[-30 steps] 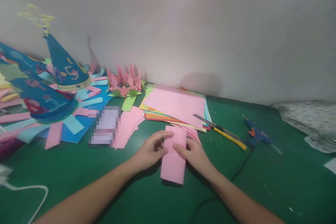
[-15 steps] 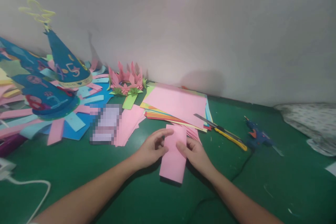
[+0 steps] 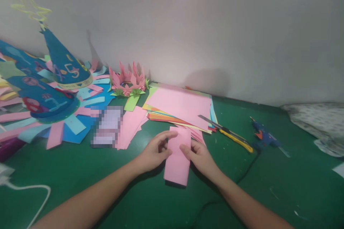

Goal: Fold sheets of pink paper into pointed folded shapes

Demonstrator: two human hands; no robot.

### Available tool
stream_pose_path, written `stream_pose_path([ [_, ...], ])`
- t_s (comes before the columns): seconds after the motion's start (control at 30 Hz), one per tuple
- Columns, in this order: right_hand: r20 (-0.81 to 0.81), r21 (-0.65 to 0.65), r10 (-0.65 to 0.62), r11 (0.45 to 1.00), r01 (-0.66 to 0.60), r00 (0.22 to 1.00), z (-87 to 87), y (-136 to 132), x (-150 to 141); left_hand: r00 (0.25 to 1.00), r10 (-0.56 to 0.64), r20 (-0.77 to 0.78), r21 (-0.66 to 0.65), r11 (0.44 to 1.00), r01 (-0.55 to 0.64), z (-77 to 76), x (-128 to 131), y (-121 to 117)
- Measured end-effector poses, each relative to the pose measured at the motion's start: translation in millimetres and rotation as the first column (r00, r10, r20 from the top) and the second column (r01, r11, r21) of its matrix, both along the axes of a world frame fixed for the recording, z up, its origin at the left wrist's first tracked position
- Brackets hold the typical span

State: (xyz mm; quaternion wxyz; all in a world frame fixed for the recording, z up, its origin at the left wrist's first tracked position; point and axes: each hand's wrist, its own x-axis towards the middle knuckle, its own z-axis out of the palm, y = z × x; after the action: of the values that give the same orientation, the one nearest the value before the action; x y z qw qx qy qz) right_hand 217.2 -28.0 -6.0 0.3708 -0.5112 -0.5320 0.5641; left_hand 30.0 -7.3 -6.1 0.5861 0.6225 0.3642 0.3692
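Note:
A narrow folded piece of pink paper point(image 3: 177, 166) is held up between my two hands, over the green table. My left hand point(image 3: 156, 150) grips its left edge, thumb in front near the middle and index finger reaching the top. On the other edge, my right hand point(image 3: 200, 157) pinches it with the thumb on the front face; the other fingers are hidden behind. Just beyond lie more pink strips point(image 3: 197, 135), partly covered by the paper and hand. A stack of coloured paper sheets point(image 3: 180, 103), pink on top, lies farther back.
A yellow utility knife point(image 3: 236, 139) with its blade out rests against the stack. Right of it lies a blue glue gun point(image 3: 264, 134) with a cord. Pink paper pieces point(image 3: 130, 128), a pixelated phone point(image 3: 109, 127), a pink paper crown point(image 3: 129, 82) and blue cone hats point(image 3: 64, 64) stand left.
The view has tilted and shifted slightly, so the hats sit a little farther left. Both hands keep the same hold on the pink paper, which has barely moved.

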Motion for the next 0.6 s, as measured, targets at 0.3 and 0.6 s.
stream_pose_path([
  [0.3, -0.041, -0.022, 0.016, 1.000, -0.017, 0.999, -3.7, 1.6, 1.9, 1.000, -0.012, 0.000, -0.008, 1.000, 0.012, -8.3, -2.2, 0.7],
  [0.6, 0.055, 0.014, -0.034, 0.999, 0.033, 0.998, -7.2, -0.5, -2.1, 1.000, 0.003, -0.019, 0.020, 1.000, -0.003, -6.9, -4.1, 0.6],
])
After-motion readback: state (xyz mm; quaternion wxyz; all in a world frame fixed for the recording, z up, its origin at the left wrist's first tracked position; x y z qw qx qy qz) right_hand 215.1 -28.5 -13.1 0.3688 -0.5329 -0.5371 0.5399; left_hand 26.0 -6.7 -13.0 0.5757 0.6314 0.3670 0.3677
